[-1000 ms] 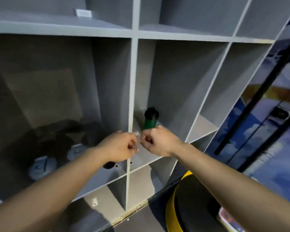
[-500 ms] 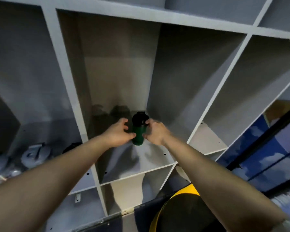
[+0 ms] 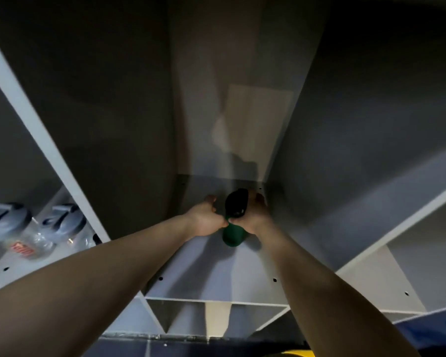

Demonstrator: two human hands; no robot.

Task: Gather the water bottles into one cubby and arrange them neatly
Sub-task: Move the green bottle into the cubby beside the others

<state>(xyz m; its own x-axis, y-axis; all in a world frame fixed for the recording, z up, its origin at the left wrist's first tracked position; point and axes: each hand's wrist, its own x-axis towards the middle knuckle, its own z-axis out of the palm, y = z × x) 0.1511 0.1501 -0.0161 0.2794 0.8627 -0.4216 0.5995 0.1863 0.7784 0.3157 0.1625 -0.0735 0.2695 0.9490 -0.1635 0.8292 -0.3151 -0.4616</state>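
A green water bottle [image 3: 231, 235] with a black lid [image 3: 237, 203] stands deep in the middle cubby [image 3: 209, 284] of the grey shelf unit. My left hand [image 3: 204, 219] presses against its left side and my right hand [image 3: 255, 215] wraps its right side, so both hold it. In the cubby to the left lie clear plastic bottles with grey-blue caps, one [image 3: 4, 219] at the frame edge and one [image 3: 62, 222] closer to the divider, both blurred.
A white divider [image 3: 49, 150] separates the left cubby from the middle one. Another cubby [image 3: 407, 269] opens on the right. Lower cubbies [image 3: 216, 318] sit beneath. A dark floor strip and a yellow object [image 3: 298, 354] show at the bottom edge.
My hands went from meeting in front of the shelf edge to reaching in and gripping the green bottle. The view has moved closer and turned right, centring the middle cubby.
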